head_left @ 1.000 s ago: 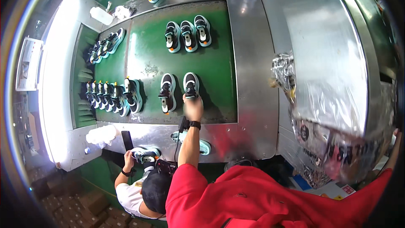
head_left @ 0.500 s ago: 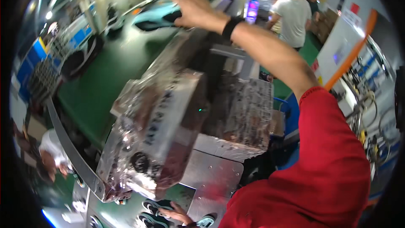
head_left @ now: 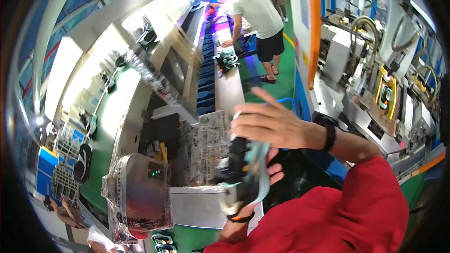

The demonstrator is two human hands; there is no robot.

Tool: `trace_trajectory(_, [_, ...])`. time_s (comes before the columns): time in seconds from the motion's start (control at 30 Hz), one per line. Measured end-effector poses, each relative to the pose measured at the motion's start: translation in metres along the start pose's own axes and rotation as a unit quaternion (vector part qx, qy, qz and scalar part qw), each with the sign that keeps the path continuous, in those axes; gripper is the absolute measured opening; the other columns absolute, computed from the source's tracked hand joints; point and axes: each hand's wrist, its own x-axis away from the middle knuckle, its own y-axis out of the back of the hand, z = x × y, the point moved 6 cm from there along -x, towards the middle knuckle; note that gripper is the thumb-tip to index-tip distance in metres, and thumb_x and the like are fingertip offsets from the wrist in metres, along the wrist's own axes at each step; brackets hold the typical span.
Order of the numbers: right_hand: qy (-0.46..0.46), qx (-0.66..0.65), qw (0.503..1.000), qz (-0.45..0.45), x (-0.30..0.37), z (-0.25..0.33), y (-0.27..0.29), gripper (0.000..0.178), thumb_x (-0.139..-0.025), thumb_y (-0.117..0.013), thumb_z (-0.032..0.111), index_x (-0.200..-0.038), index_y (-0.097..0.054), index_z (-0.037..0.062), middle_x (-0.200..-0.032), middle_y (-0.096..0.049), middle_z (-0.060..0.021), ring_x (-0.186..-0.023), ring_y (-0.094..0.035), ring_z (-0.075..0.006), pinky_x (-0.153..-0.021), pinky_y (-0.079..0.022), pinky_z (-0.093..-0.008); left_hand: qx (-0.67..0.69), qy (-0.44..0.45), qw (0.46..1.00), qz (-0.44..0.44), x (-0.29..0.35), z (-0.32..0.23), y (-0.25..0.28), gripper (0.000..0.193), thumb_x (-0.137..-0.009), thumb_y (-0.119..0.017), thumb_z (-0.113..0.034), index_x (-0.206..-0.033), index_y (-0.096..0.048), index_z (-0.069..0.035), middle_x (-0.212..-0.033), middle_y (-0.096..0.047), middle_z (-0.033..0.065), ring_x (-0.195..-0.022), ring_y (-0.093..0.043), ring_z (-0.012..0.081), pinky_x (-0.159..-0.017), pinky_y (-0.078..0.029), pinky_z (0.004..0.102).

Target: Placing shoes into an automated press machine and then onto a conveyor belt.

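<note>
A mint-and-black shoe, blurred by motion, is upright in front of my chest between my two hands. My right hand reaches in from the right and lies over the shoe's upper end, its long fingers together and one finger raised apart. From below, my left hand holds the shoe; its fingertips show at the shoe's right side, and the rest of the hand is mostly hidden behind it. Whether a second shoe is in my hands I cannot tell.
A plastic-wrapped machine box with green lights stands at left, beside a green conveyor belt carrying shoes. Ahead, a person in a white shirt bends over a bench with mint shoes. A press machine fills the right. Shoes lie at the bottom.
My right hand has come back from the mint shoe on the green belt, and both hands now hold a shoe before me. The view has swung right.
</note>
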Motion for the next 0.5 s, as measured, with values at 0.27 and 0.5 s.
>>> trace_trajectory(0.27, [-0.551,-0.489,0.647,-0.199,0.249,-0.008,0.119,0.082,-0.074,-0.075,0.011,-0.144,-0.034,0.0033,-0.144,-0.043,-0.0178,-0.129,-0.048,-0.0253,-0.107,-0.04,-0.0347,-0.319,-0.04,0.937,-0.138,-0.128,0.143,0.056,0.039,-0.101,-0.048,-0.022,-0.134,-0.045,-0.001,-0.122,-0.06,0.0122,-0.106,-0.061,0.023,-0.094,-0.049,0.0386])
trace_trajectory(0.5, [-0.69,-0.161,0.529,-0.467,0.424,0.014,0.192,0.057,-0.069,-0.074,0.005,-0.123,-0.056,0.0009,-0.11,-0.063,-0.0056,-0.099,-0.057,-0.013,-0.09,-0.048,-0.0277,-0.725,0.058,0.686,0.005,-0.238,0.293,0.08,0.059,-0.098,-0.054,-0.024,-0.145,-0.032,0.004,-0.133,-0.051,0.0153,-0.119,-0.049,0.0209,-0.103,-0.037,0.0321])
